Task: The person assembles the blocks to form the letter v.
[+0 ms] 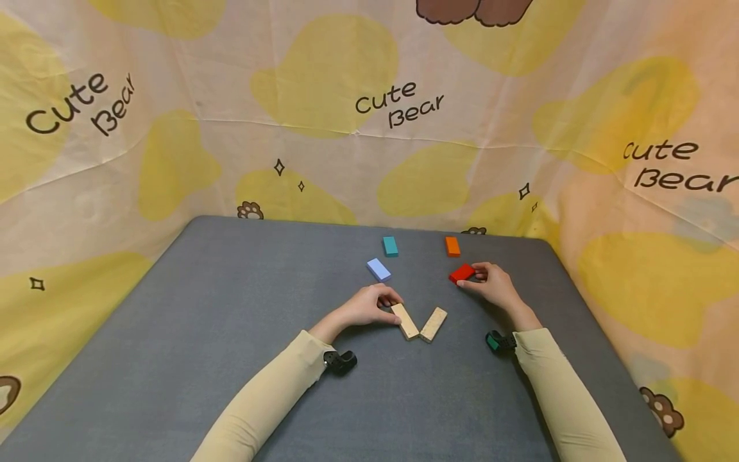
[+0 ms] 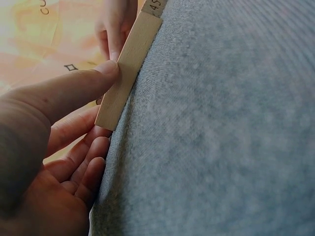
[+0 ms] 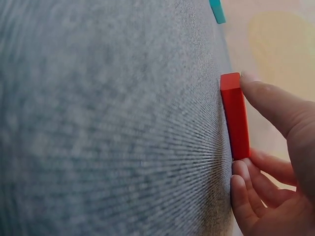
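Now pinching with the left hand [image 1: 368, 306] a light wooden block [image 1: 405, 321] on the desk [image 1: 369, 410], between thumb and fingers. Likewise gripping with the right hand [image 1: 495, 287] a red block [image 1: 462, 274], farther back and to the right. Can see a second wooden block [image 1: 433, 324] just beside the first, making a V with it. Can see also, beyond both, a blue block [image 1: 378, 270], a teal block [image 1: 390, 246] and an orange block [image 1: 453, 247].

The cloth [image 1: 323, 70] reads "Cute Bear" in three places: left, middle and right. In the left wrist view, a block [image 2: 153, 7] bears cut-off characters, seemingly "45".
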### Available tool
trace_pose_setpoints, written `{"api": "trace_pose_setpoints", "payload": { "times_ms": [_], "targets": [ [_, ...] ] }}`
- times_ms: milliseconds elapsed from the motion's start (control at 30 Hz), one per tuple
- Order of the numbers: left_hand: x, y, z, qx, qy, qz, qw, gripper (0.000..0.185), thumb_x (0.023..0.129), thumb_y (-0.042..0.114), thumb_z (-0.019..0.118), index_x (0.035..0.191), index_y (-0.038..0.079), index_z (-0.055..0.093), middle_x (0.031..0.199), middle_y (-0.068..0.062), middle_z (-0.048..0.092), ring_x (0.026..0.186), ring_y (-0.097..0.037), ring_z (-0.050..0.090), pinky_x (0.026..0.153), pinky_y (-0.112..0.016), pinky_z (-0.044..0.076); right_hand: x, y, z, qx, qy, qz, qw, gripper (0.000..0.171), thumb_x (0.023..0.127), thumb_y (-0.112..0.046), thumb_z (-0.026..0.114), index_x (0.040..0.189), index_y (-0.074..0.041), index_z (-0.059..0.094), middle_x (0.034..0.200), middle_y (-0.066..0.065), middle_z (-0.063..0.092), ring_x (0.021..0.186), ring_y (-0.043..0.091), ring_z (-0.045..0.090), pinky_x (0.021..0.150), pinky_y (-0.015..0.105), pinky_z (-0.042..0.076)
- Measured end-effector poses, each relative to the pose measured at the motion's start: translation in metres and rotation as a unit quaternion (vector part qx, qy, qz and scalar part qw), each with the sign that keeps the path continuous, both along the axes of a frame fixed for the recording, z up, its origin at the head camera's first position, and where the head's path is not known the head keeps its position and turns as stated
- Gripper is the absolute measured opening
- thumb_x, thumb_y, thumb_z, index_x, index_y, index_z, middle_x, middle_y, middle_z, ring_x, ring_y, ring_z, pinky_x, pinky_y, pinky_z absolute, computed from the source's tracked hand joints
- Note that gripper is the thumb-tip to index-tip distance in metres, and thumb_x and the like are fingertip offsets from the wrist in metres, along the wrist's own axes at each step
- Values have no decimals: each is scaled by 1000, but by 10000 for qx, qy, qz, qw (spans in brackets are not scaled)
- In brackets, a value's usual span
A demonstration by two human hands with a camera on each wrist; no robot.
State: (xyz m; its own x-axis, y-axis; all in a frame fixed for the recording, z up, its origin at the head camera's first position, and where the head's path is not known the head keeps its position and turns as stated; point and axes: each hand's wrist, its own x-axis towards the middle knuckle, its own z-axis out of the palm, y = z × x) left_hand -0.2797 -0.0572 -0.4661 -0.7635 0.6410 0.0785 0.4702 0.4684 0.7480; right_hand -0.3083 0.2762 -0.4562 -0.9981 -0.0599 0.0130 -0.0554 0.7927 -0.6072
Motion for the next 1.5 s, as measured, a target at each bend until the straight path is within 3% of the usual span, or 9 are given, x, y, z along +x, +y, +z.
{"api": "trace_pose_setpoints", "payload": {
  "times_ms": [567, 1500],
  "targets": [
    [0, 1, 0, 24, -26, 27, 10000, 36, 77, 29, 79, 109, 16, 68, 98, 2, 62, 92, -12, 56, 79, -22, 46, -1, -2, 1, 63, -26, 36, 10000, 73, 80, -43, 74, 129, 5, 48, 122, 27, 49, 110, 38, 51, 94, 50, 43],
    [0, 0, 0, 26, 66, -36, 10000, 35, 78, 28, 78, 109, 15, 68, 99, 1, 63, 91, -11, 56, 79, -22, 46, -1, -5, 2, 139, 171, -49, 9997, 67, 80, -39, 74, 126, 6, 53, 118, 27, 55, 107, 37, 55, 91, 49, 45]
  ]
}}
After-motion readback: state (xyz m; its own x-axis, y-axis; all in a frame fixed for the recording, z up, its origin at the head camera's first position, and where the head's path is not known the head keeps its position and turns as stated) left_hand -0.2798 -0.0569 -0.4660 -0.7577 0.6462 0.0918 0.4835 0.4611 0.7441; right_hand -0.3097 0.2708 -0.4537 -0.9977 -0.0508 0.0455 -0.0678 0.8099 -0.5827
